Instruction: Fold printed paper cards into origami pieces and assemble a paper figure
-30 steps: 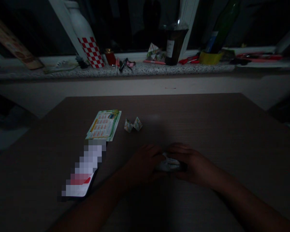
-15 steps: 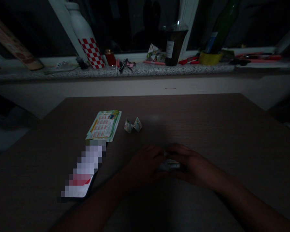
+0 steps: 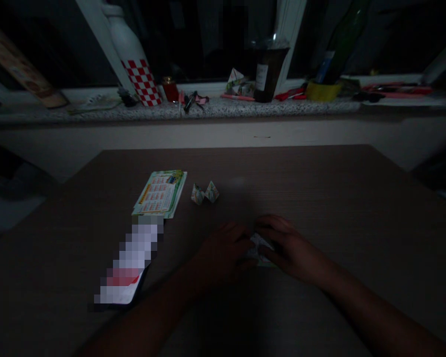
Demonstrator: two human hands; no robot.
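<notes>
A small printed sheet of folded paper [image 3: 263, 244] lies on the dark table between my hands, partly covered by fingers. My left hand [image 3: 226, 250] has closed on its left side, fingertips against the paper. From the right, my right hand [image 3: 288, 245] reaches over it, with the thumb on the paper and the fingers bent at its upper edge. Beyond my left hand stands a folded paper piece with two pointed peaks [image 3: 205, 193]. Farther left is a stack of printed paper sheets [image 3: 158, 194]. Dim light hides the details of my fingers.
A phone [image 3: 130, 267] with a lit, blurred screen lies left of my left forearm. Along the stone windowsill [image 3: 215, 111] stand a red-checkered white bottle [image 3: 143, 82], a dark plastic cup [image 3: 268, 74], a green bottle [image 3: 342, 42] in a yellow ring and several small items.
My right hand has shifted slightly up, its thumb now lying over the paper. More of the paper's printed face shows. My left hand has barely moved.
</notes>
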